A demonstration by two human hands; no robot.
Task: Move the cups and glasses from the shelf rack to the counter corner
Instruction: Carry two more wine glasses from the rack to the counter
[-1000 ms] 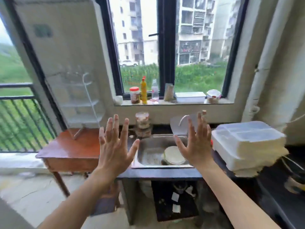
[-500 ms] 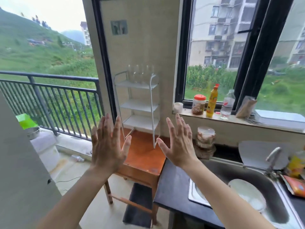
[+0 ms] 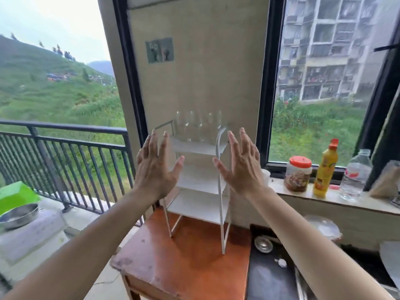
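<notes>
Two hands are raised, palms forward, in front of a white shelf rack (image 3: 199,204); the left hand (image 3: 154,169) hangs before the rack's left edge and the right hand (image 3: 241,165) before its right edge, apart from each other. The left hand's fingers (image 3: 149,146) are straight and spread, grasping nothing; the right hand's fingers (image 3: 244,139) are likewise released and empty; whether either hand touches the rack cannot be told.

Several clear glasses (image 3: 198,126) stand upright in a row on the rack's top shelf, close to the wall; they are blurred, so their count cannot be told. The rack stands toward the back of a reddish wooden worktop (image 3: 184,269); just beside that, on the right, lies a dark worktop (image 3: 268,282) with a small round metal piece (image 3: 263,244) on it.

On the windowsill (image 3: 333,201) to the right stand, in a row, a jar (image 3: 298,174) with an orange lid, a yellow bottle (image 3: 325,169) and a clear plastic bottle (image 3: 355,176); at the far left, near the black railing (image 3: 65,135), a steel bowl (image 3: 18,215) rests on a pale block.
</notes>
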